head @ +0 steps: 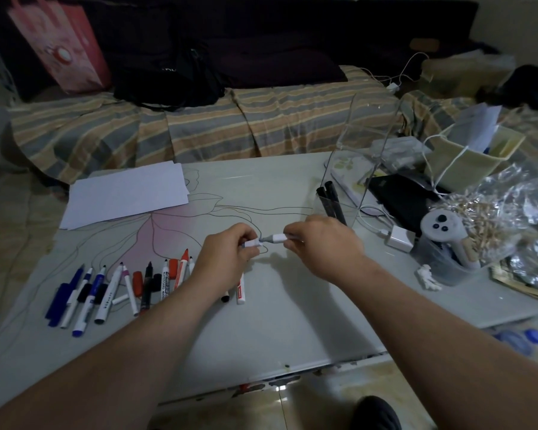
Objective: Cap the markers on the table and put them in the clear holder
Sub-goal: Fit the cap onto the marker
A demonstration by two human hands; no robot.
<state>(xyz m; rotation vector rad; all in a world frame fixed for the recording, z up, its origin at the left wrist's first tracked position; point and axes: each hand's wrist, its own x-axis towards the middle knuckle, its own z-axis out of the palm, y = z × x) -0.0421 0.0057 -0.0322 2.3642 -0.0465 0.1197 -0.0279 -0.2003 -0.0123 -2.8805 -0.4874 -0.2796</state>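
Centrally, just above the middle of the view, two bare hands meet over a pale table (292, 321). The left hand (227, 249) pinches a small white cap (251, 243), its fingers curled round it. The right hand (320, 243) pinches a white marker (275, 238), whose grey tip points toward 9 o'clock, straight at the cap's mouth. Marker and cap lie on one level line from 3 to 9 o'clock, almost touching; by my judgement a short push together would seat the cap. The clear holder (354, 169) stands at about 1 o'clock from the hands, nearer the right hand, with two or three dark markers (331, 200) upright in it. At 8 o'clock from the hands, a row of loose markers (121, 290) lies fanned out, blue, black, orange and white, several uncapped, with loose caps among them. Print runs along some barrels, but it is too small to read. Sheets of white paper (125, 193) lie at 10 o'clock.
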